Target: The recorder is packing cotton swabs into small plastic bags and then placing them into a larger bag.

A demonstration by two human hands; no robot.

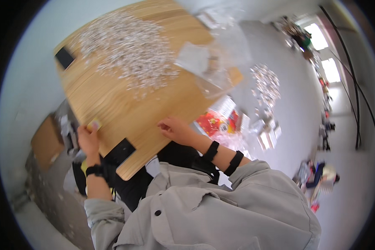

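A wide scatter of small pale pieces (125,48) is lying on the tilted round-cornered wooden tabletop (112,104) toward its far edge, with a flat black pad (64,57) sitting at the far left corner and a crumpled clear plastic bag (214,62) lying over the far right edge. The left hand (88,139) is gripping the near left edge, the right hand (177,130) is resting on the near right edge, and another black pad (120,151) is sitting at the near corner between them. To the right, beyond the tabletop, a second scatter of small pieces (266,83) is lying on the floor (291,125).

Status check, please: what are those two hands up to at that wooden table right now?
Left hand pinching a small yellow piece at the wooden table's edge. Right hand resting on the table edge, apparently empty. Heap of small white pieces and clear plastic bags farther across.
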